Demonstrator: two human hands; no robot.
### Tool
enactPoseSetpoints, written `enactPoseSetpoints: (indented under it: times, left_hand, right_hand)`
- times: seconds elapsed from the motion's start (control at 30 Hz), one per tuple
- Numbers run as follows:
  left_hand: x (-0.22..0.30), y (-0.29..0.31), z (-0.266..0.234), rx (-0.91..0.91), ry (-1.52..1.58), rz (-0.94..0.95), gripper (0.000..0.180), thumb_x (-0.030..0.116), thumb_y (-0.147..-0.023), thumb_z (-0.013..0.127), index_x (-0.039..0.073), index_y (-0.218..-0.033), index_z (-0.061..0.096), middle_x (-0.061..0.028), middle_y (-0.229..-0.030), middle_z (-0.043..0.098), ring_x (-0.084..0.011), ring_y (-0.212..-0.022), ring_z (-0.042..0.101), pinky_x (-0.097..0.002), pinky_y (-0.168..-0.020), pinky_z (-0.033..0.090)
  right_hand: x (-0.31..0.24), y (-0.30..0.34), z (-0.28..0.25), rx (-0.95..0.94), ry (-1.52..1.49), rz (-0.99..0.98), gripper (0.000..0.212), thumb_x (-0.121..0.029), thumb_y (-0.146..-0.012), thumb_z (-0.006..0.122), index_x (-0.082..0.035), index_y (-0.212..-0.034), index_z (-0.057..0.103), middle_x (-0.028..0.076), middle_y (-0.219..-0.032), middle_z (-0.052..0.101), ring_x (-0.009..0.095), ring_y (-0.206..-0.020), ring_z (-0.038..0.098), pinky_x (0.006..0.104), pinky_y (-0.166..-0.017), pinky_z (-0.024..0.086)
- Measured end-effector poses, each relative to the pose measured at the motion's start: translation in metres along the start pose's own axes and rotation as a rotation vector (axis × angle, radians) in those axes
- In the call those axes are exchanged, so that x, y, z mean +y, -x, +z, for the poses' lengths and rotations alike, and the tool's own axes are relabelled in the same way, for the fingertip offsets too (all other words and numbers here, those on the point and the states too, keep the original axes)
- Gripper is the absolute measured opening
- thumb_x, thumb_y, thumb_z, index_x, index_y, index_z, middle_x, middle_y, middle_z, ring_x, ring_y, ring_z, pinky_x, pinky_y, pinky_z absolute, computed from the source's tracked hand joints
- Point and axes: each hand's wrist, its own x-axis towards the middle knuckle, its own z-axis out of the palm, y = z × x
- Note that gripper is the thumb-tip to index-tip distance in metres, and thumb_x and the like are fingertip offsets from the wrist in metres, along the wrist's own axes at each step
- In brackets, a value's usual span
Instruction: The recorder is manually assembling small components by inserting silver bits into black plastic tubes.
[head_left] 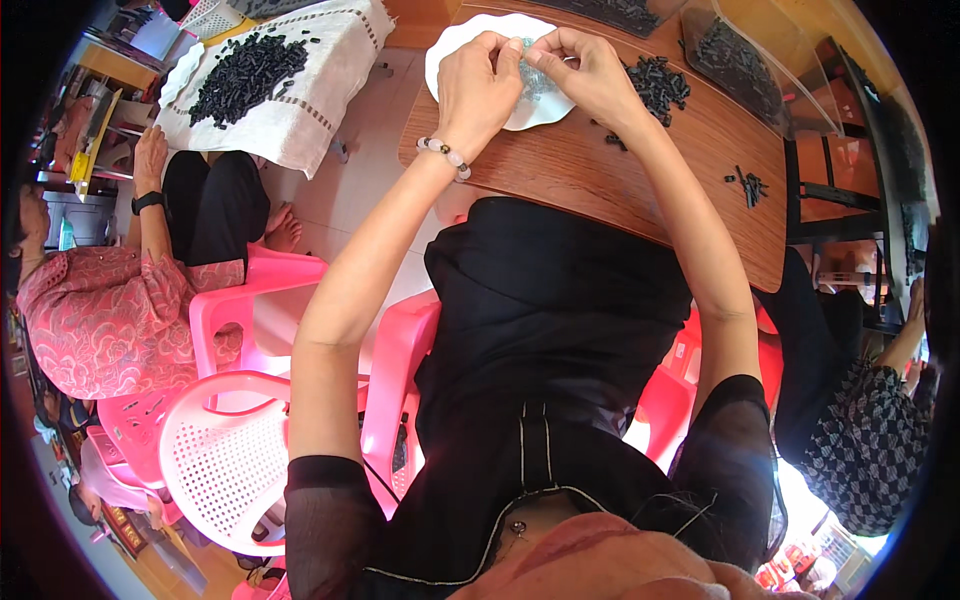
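In the head view, the left hand [485, 85] and right hand [587, 75] meet above a white, wavy-rimmed plate [447, 50], each with thumb and forefinger drawn narrowly together; whether they grip anything is too small to tell. Small pale, clear pieces [541, 84] lie on the plate, just beneath the fingertips. The plate rests on a brown wooden worktop [560, 165]. Right of it lies a pile of short black pieces [660, 88], with a smaller black cluster [749, 188] nearer the worktop's right edge.
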Motion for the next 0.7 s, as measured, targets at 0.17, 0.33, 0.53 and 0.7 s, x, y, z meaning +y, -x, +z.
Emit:
enactPoseSetpoints:
  times: [0.17,0.33,0.53,0.7]
  left_hand:
    - [-0.001,-0.003,-0.001,0.0,0.026,-0.084,0.027,0.022,-0.091,0.057,-0.001,-0.08,0.066,-0.011,-0.057,0.061,-0.0215,-0.052,0.058,-0.0341,-0.055,0.045]
    - [-0.002,0.001,-0.001,-0.015,0.064,-0.107,0.027,0.023,-0.09,0.058,-0.001,-0.082,0.068,-0.0096,-0.058,0.062,-0.0179,-0.053,0.058,-0.0332,-0.055,0.044]
    - [-0.002,0.014,0.006,-0.129,0.325,-0.213,0.027,0.026,-0.093,0.058,0.001,-0.087,0.067,-0.0018,-0.066,0.06,-0.0084,-0.06,0.052,-0.0253,-0.058,0.041]
    - [0.028,0.048,0.0,-0.304,0.72,-0.53,0.026,0.027,-0.096,0.058,0.004,-0.096,0.067,0.0012,-0.077,0.06,-0.0042,-0.064,0.048,-0.0193,-0.061,0.04]
  right_hand:
    - [0.004,0.002,0.001,0.02,-0.025,-0.004,0.022,-0.022,-0.089,0.065,-0.002,-0.098,0.066,0.002,-0.086,0.065,0.007,-0.071,0.056,0.0252,-0.066,0.047]
    - [-0.002,0.006,-0.002,0.06,-0.016,-0.048,0.022,-0.021,-0.088,0.066,-0.002,-0.099,0.066,0.002,-0.087,0.065,0.007,-0.071,0.055,0.0235,-0.066,0.046]
    - [-0.012,0.02,-0.013,0.009,-0.007,-0.068,0.021,-0.023,-0.088,0.068,-0.002,-0.095,0.065,-0.002,-0.079,0.063,0.004,-0.065,0.051,0.0217,-0.059,0.043]
    - [-0.03,0.056,-0.034,0.049,0.039,-0.1,0.015,-0.016,-0.085,0.068,-0.002,-0.088,0.066,0.002,-0.076,0.062,0.01,-0.07,0.055,0.0257,-0.063,0.046]
